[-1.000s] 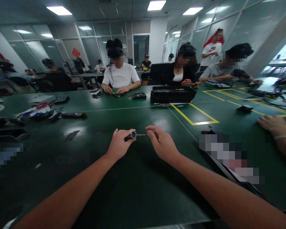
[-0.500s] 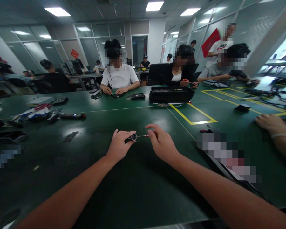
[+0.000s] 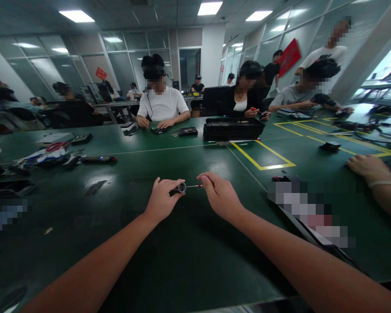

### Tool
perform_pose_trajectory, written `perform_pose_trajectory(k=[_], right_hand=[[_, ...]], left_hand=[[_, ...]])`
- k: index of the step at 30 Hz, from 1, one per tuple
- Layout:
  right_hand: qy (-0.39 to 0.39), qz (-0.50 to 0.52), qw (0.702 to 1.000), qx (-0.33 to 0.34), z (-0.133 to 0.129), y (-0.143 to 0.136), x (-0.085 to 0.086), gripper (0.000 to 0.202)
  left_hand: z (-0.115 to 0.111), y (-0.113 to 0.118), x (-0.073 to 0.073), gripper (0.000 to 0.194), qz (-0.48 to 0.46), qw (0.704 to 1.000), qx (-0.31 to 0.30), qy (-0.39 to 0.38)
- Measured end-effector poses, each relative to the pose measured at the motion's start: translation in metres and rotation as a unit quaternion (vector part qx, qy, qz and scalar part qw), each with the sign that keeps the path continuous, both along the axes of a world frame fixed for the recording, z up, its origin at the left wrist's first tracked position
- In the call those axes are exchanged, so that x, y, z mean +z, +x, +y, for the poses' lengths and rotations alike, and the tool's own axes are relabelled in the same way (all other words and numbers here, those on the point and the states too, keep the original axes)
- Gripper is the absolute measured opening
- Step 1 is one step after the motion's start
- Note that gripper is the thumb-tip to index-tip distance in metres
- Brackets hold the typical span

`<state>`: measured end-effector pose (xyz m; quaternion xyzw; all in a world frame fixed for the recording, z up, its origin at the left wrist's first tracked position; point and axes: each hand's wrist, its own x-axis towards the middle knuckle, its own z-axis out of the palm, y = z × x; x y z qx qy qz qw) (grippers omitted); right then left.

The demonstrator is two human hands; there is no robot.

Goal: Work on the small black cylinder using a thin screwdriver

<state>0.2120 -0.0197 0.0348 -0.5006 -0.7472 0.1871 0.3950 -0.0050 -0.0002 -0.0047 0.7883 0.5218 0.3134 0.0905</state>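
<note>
My left hand [image 3: 163, 198] is clamped round the dark cylinder [image 3: 181, 187], in front of me; right hand's [image 3: 220, 191] fingers have curled closer round the red-collared driver [image 3: 200, 186]; shaft still at cylinder's side; alignment seems kept.

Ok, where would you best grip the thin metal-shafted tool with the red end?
Probably by the tool's red end, coming from the right, where the right hand is: the slender shaft lies roughly level, pointing left at the dark, grey-rimmed cylinder in the left hand.
</note>
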Motion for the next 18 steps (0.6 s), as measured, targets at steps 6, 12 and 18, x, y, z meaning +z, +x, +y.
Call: perform_pose_trajectory(k=[6, 12, 18], right_hand=[[0.014, 0.027, 0.998, 0.049, -0.0017, 0.0002, -0.0028, 0.024], [-0.004, 0.016, 1.0, -0.005, 0.0009, 0.0017, 0.0024, 0.035], [0.01, 0.03, 0.999, 0.022, -0.0015, 0.0015, -0.0018, 0.029]], left_hand=[[0.0003, -0.0027, 0.0019, 0.037, -0.002, 1.0, 0.011, -0.003], [-0.0028, 0.0035, 0.002, 0.034, -0.002, 1.0, -0.004, -0.007], [-0.0005, -0.0007, 0.0002, 0.036, -0.006, 1.0, 0.002, 0.0]])
